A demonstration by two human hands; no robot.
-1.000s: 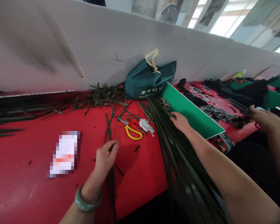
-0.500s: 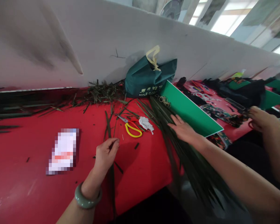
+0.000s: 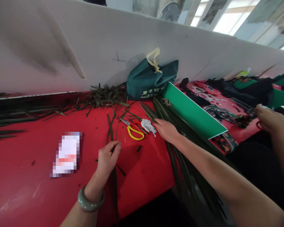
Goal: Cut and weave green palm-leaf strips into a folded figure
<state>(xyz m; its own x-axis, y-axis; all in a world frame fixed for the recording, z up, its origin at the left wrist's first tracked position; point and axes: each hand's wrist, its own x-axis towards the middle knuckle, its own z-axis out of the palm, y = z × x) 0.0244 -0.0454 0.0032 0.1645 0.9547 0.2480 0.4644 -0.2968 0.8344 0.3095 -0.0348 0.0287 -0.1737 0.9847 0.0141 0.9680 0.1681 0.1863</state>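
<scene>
My left hand [image 3: 109, 155], a green bangle [image 3: 91, 201] at its wrist, is closed in a pinch over the red table. A long dark green leaf strip [image 3: 114, 192] passes beneath it; whatever sits between the fingertips is too small to make out. My right hand [image 3: 165, 128] reaches out with its fingers extended, beside a crumpled white tissue [image 3: 148, 126] and along the edge of a bundle of long green palm leaves [image 3: 182, 126]. Between the hands lie scissors [image 3: 135, 133] with a yellow and a red handle. Small leaf scraps [image 3: 139, 148] are scattered around.
A dark green drawstring bag [image 3: 151, 82] leans on the white wall, with a heap of leaf cuttings [image 3: 106, 94] beside it. A green board [image 3: 194, 112] stands at right. A pixelated packet-like item [image 3: 66, 154] lies left. Another person's hand [image 3: 271, 119] is at far right.
My right hand has moved left from over the palm leaves to beside the white tissue. My left hand keeps its pinch in nearly the same place.
</scene>
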